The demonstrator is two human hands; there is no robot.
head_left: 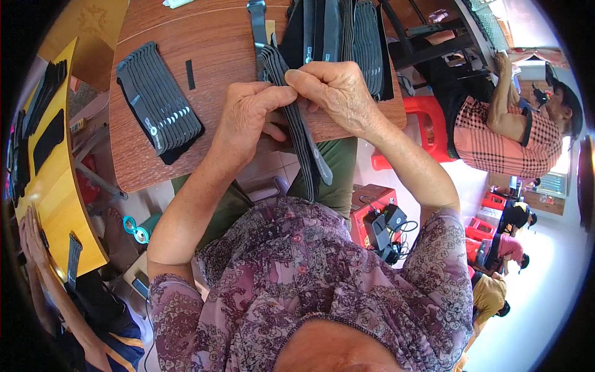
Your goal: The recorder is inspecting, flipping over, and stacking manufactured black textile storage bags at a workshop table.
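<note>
With left hand (251, 115) and right hand (336, 93) we're pinching straps (300, 133); one stack (155, 99) is perhaps lying finished, another pile (319, 37) waiting.

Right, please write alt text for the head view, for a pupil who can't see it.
A person's left hand and right hand pinch a layered bundle of black straps over the near edge of a wood-grain table. A fanned stack of dark straps lies to their left, more straps beyond; another person in a checked shirt sits at right.

Bare table (214, 56) between grey stack (160, 102) and left fingers (279, 96), except one black strip (190, 74).
</note>
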